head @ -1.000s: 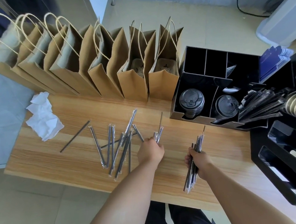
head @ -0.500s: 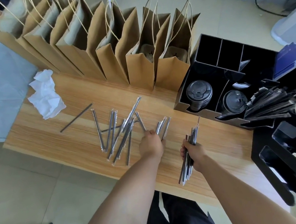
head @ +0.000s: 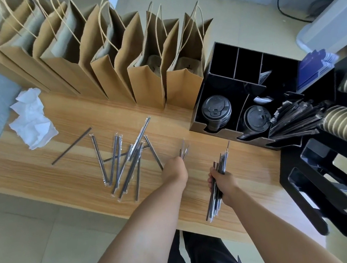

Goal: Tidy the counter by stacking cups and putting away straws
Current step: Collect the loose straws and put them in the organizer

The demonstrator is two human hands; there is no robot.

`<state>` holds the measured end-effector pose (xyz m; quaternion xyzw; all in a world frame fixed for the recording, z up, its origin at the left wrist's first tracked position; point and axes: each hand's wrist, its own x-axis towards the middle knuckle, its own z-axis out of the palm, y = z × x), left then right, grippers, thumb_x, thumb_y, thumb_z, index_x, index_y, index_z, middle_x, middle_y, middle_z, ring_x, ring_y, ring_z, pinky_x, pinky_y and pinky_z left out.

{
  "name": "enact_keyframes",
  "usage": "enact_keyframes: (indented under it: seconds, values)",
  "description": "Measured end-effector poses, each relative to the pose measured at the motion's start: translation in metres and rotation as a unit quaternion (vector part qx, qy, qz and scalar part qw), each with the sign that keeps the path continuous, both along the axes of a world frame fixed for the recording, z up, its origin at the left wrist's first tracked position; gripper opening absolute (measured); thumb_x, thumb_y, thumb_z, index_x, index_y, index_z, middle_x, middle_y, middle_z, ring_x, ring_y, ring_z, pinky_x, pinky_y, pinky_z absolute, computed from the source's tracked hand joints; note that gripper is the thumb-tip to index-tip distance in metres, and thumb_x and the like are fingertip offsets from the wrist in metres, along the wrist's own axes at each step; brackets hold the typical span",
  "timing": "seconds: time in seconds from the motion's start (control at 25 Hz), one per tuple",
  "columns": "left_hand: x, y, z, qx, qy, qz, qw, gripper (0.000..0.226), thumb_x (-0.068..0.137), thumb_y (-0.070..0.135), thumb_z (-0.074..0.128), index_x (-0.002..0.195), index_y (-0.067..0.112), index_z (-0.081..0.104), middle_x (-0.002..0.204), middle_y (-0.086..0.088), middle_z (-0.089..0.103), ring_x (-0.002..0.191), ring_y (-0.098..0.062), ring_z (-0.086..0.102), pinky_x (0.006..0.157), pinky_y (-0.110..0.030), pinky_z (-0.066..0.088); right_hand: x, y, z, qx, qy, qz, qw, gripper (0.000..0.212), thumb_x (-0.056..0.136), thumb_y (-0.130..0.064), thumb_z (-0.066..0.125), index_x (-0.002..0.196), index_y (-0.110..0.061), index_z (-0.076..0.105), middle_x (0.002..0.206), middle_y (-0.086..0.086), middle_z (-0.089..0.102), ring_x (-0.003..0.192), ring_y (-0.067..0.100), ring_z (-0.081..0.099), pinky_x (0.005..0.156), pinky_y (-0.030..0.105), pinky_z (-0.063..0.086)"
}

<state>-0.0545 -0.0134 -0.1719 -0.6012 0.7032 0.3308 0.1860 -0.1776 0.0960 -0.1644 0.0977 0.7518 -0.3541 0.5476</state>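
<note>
left hand (head: 175,169): pinches a few wrapped straws (head: 183,151)
right hand (head: 221,179): grips a bundle (head: 218,182), long axis toward the organizer (head: 205,98)
loose straws (head: 126,162): left of both, nearer left hand

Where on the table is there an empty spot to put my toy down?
Bare wood lies between the crumpled tissue and the loose straws, along the near edge. Another patch lies in front of the paper bags, beside the black organizer. The middle is crowded with straws and both hands.
</note>
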Motion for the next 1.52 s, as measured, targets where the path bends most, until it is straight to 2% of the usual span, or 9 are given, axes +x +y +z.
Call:
enact_keyframes:
  seconds: [0.2,0.44,0.64,0.76,0.92,1.08,1.24,1.36,1.52]
  values:
    - [-0.005,0.006,0.012,0.182,0.148,0.109,0.966,0.025,0.085,0.030,0.074,0.095,0.008,0.072,0.085,-0.007,0.069,0.077,-0.024,0.066,0.068,-0.029,0.049,-0.001,-0.005,0.007,-0.020,0.002,0.005,1.000,0.028,0.101,-0.031,0.060,0.086,-0.007,0.061,0.055,0.000,0.050,0.046,0.016,0.043,0.049,0.031,0.041]
    - [-0.009,0.014,0.041,0.334,0.223,0.120,0.908,0.014,0.095,0.010,0.062,0.082,0.011,0.058,0.065,-0.005,0.055,0.051,-0.012,0.049,0.047,-0.020,0.045,-0.003,-0.016,0.022,-0.025,0.032,0.056,0.998,0.042,0.087,-0.050,0.074,0.079,-0.012,0.057,0.048,-0.002,0.041,0.045,0.017,0.037,0.050,0.032,0.038]
    - [-0.018,0.010,0.052,0.404,0.231,0.098,0.880,0.017,0.095,-0.001,0.060,0.082,0.009,0.060,0.067,-0.004,0.057,0.054,-0.009,0.051,0.051,-0.019,0.049,-0.004,-0.012,0.025,-0.030,0.034,0.108,0.993,0.034,0.082,-0.039,0.081,0.081,-0.006,0.073,0.060,0.007,0.064,0.051,0.019,0.054,0.051,0.030,0.044]
    - [-0.017,0.005,0.051,0.459,0.220,0.111,0.854,0.013,0.096,0.006,0.066,0.084,0.007,0.061,0.072,-0.006,0.059,0.061,-0.010,0.058,0.059,-0.019,0.057,-0.007,-0.006,0.021,-0.036,0.008,0.084,0.996,0.031,0.085,-0.036,0.080,0.085,-0.005,0.074,0.064,0.010,0.066,0.054,0.022,0.056,0.054,0.032,0.046]
    - [-0.013,0.007,0.039,0.404,0.233,0.142,0.873,0.014,0.096,0.014,0.067,0.090,0.003,0.061,0.073,-0.008,0.064,0.054,-0.011,0.065,0.061,-0.023,0.060,-0.009,-0.001,0.018,-0.018,0.009,0.087,0.996,0.029,0.091,-0.037,0.074,0.086,-0.009,0.071,0.068,0.007,0.063,0.058,0.021,0.055,0.057,0.032,0.048]
    - [-0.013,0.012,0.044,0.382,0.227,0.128,0.887,0.007,0.102,0.002,0.054,0.098,0.001,0.059,0.078,-0.011,0.066,0.051,-0.009,0.067,0.061,-0.024,0.062,0.000,-0.001,0.011,-0.025,0.002,0.084,0.996,0.031,0.093,-0.036,0.071,0.089,-0.005,0.071,0.058,0.006,0.054,0.049,0.019,0.045,0.053,0.032,0.042]
    - [-0.002,0.008,0.046,0.387,0.217,0.158,0.882,0.030,0.101,-0.011,0.035,0.094,0.004,0.061,0.084,-0.012,0.066,0.067,-0.013,0.069,0.065,-0.025,0.063,0.014,-0.009,0.010,-0.049,0.003,0.164,0.985,0.029,0.093,-0.027,0.073,0.079,-0.005,0.062,0.054,0.007,0.050,0.046,0.018,0.040,0.048,0.030,0.034]
    - [0.014,-0.001,0.038,0.374,0.208,0.187,0.884,0.022,0.100,-0.005,0.043,0.095,-0.003,0.064,0.084,-0.015,0.069,0.074,-0.023,0.072,0.070,-0.031,0.064,0.027,-0.024,0.014,-0.040,0.048,0.207,0.976,0.030,0.098,-0.027,0.065,0.076,-0.008,0.059,0.056,0.005,0.051,0.049,0.019,0.040,0.050,0.029,0.033]
    - [0.038,-0.020,0.021,0.157,0.089,0.201,0.963,0.024,0.099,0.018,0.054,0.095,0.001,0.070,0.074,-0.010,0.073,0.056,-0.021,0.072,0.049,-0.027,0.056,0.043,-0.037,0.014,-0.040,0.051,0.189,0.980,0.025,0.106,-0.020,0.050,0.087,-0.006,0.055,0.069,0.008,0.059,0.056,0.019,0.051,0.056,0.030,0.044]
